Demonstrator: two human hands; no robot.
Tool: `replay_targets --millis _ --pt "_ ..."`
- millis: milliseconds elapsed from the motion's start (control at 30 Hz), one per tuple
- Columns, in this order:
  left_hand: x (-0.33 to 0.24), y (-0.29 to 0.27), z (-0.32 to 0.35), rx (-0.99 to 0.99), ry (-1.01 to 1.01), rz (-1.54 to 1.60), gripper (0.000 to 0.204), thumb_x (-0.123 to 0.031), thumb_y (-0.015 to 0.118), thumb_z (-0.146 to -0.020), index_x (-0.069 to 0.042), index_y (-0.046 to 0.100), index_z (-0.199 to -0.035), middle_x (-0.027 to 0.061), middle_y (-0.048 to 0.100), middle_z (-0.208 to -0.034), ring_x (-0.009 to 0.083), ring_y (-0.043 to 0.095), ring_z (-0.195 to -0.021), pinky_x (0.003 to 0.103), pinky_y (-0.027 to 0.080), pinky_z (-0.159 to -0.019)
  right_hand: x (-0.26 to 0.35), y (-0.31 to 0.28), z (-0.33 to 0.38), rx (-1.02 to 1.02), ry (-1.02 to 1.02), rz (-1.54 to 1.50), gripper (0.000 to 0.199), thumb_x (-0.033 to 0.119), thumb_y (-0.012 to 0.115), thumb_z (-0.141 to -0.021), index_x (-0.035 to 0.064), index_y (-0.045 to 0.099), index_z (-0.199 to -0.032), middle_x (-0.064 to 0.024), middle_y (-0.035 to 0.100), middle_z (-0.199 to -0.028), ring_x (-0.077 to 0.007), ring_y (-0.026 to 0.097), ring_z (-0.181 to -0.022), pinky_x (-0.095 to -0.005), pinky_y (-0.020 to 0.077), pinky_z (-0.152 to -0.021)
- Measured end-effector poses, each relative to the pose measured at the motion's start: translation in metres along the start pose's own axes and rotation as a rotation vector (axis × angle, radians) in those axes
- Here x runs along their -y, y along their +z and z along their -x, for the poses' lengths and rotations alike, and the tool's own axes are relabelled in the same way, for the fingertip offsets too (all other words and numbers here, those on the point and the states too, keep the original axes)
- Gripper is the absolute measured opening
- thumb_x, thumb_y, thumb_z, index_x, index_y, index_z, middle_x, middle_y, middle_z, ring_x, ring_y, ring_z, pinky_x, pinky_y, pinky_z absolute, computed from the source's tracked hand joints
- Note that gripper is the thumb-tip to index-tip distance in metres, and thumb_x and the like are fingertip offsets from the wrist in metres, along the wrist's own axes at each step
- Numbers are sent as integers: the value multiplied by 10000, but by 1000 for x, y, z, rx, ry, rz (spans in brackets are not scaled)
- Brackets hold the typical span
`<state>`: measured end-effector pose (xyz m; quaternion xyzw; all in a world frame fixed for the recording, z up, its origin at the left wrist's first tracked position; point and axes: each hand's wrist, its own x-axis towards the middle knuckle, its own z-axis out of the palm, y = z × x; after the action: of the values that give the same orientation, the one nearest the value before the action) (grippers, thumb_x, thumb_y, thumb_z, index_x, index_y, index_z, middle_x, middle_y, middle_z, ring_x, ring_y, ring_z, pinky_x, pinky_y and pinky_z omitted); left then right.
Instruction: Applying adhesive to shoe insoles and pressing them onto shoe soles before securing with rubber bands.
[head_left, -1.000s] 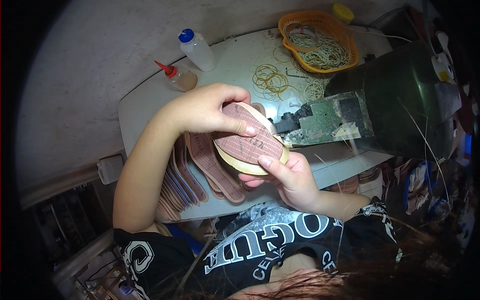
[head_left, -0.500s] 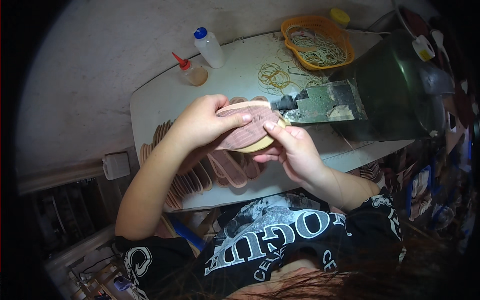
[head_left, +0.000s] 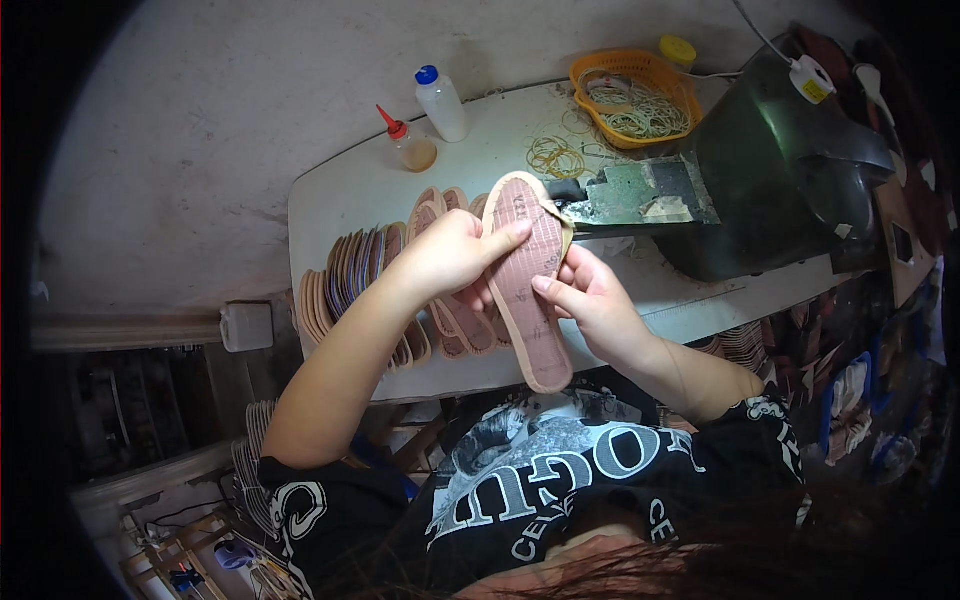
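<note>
A long pinkish-brown shoe insole with a pale edge is between my hands, its underside or lined face toward me. My left hand grips it from the left, thumb pressed on its upper part. With thumb on top and fingers behind, my right hand pinches its right edge near the middle. A cream edge strip stands loose at the insole's upper right. That edge is against the head of a dark green machine arm. Whether the machine grips the edge is hidden.
Rows of insoles stand on the white table at left, with more lying behind my hands. At the back are a red-tipped bottle, a blue-capped bottle, rubber bands and an orange basket. A large green machine body fills the right.
The insole has turned from lying nearly sideways to standing lengthwise, its lower end toward me. Both hands have turned with it and keep their hold. The whole view has shifted slightly.
</note>
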<state>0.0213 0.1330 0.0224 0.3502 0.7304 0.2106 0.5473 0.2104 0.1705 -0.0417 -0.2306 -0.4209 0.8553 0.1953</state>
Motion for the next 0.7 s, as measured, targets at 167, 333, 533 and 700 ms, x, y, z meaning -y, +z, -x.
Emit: replay_targets --millis 167,333,533,700 --pt "15 -3 -6 -18 -49 -8 501 -488 721 -783 11 685 -822 51 602 -584 105 555 -423 226 442 -382 10 -18 -5 91 58 56 281 127 554 -948 -15 502 -1185 -74 623 -1066 -101 591 -972 -258 479 -859" --pt "26 10 -15 -171 194 278 407 -375 730 -807 22 702 -889 79 686 -714 116 640 -602 244 505 -572 5 -35 14 233 185 336 340 210 581 -945 -29 535 -1182 -52 639 -976 -78 576 -864 -241 494 -756" --pt "14 -3 -31 -188 176 216 371 -342 728 -814 22 711 -883 84 705 -762 113 656 -672 253 516 -645 18 -46 26 79 336 243 293 273 530 -971 6 604 -1068 -5 638 -752 -35 557 -531 -157 401 -445" --pt "9 -19 -53 -214 197 215 401 -373 731 -806 26 714 -842 83 702 -747 114 653 -652 247 516 -632 29 -31 3 2 350 172 282 273 509 -979 11 608 -1013 -16 633 -714 -42 545 -483 -157 395 -411"
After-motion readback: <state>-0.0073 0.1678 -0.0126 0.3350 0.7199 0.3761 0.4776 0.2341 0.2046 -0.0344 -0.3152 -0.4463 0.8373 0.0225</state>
